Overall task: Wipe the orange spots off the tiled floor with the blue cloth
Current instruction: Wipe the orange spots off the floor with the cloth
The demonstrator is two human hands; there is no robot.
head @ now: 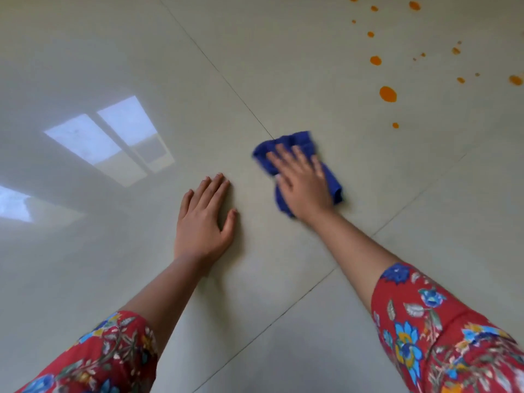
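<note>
A crumpled blue cloth point(295, 144) lies on the glossy pale tiled floor point(283, 80) near the middle of the view. My right hand point(302, 181) presses flat on top of it with the fingers spread and straight. My left hand point(205, 217) rests flat on the bare tile to the cloth's left, palm down. Several orange spots spread over the far right of the floor; the largest orange spot point(388, 94) lies beyond the cloth, and a small orange spot point(395, 125) is the nearest one to it.
Dark grout lines point(235, 89) cross the floor and meet near my right forearm. Bright window reflections point(113, 137) show on the tiles at the left. Red floral sleeves cover both of my upper forearms.
</note>
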